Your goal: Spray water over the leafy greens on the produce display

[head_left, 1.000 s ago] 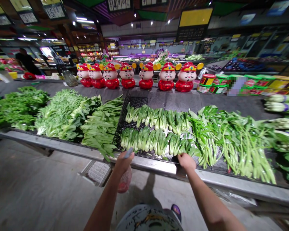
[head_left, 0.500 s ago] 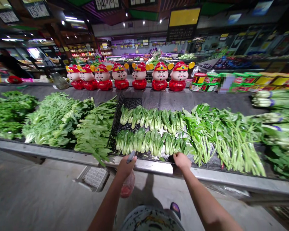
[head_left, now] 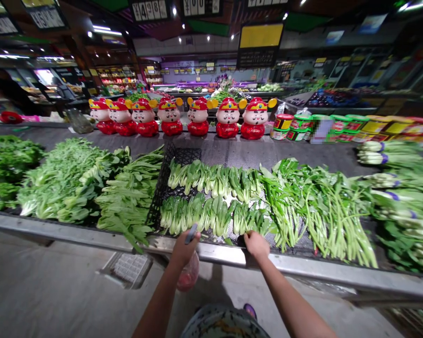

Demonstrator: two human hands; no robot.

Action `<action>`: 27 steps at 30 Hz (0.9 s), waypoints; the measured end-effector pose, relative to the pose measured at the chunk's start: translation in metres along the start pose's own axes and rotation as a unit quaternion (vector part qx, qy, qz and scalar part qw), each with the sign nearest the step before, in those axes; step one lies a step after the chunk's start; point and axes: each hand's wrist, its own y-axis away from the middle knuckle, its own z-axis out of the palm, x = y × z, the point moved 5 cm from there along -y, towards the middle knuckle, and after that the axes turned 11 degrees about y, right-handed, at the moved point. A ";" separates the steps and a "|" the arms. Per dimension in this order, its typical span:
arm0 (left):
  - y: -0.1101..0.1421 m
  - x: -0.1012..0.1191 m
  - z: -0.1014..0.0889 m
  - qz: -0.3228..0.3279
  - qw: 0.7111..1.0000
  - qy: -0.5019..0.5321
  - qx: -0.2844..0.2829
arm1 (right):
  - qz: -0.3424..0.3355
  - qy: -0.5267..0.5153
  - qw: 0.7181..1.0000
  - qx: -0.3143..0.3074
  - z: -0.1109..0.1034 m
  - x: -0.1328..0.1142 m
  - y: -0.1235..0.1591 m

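My left hand (head_left: 184,248) is closed at the front edge of the vegetable stand. A small grey object (head_left: 191,233) sticks out above its fingers, of a kind I cannot make out. From the same hand hangs a clear plastic bag (head_left: 188,273) with something pinkish in it. My right hand (head_left: 257,244) is curled, fingertips down, at the front edge of the black tray; what its fingers grip, if anything, is hidden. Just beyond both hands lies a front row of bok choy (head_left: 216,216), with a second bok choy row (head_left: 215,177) behind it.
Long-stemmed greens (head_left: 338,211) lie right of the bok choy, long-leaf lettuce (head_left: 123,197) left. A metal rail (head_left: 299,265) runs along the front. Red figurines (head_left: 227,119) and stacked tubs (head_left: 299,126) line the back. A white crate (head_left: 127,267) sits on the floor. A person (head_left: 12,91) stands far left.
The view has tilted up slightly and shifted right. My right hand has moved a little left along the tray's front edge, and my left hand keeps the bag.
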 end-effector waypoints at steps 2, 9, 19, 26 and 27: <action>-0.001 -0.002 0.002 -0.002 1.000 -0.002 0.008 | -0.007 -0.001 1.000 0.006 0.000 0.000 -0.001; -0.005 -0.009 0.015 -0.014 0.999 0.003 0.041 | -0.042 -0.026 0.999 0.007 0.006 0.003 -0.007; -0.002 -0.029 0.025 -0.073 0.993 0.031 0.089 | -0.157 -0.137 0.976 0.058 -0.005 0.021 -0.026; 0.007 -0.035 0.024 -0.089 0.990 0.034 0.105 | -0.101 0.009 0.990 0.097 -0.023 0.078 -0.028; 0.008 -0.033 0.025 -0.093 0.990 0.028 0.099 | -0.098 0.021 0.990 0.094 -0.022 0.084 -0.026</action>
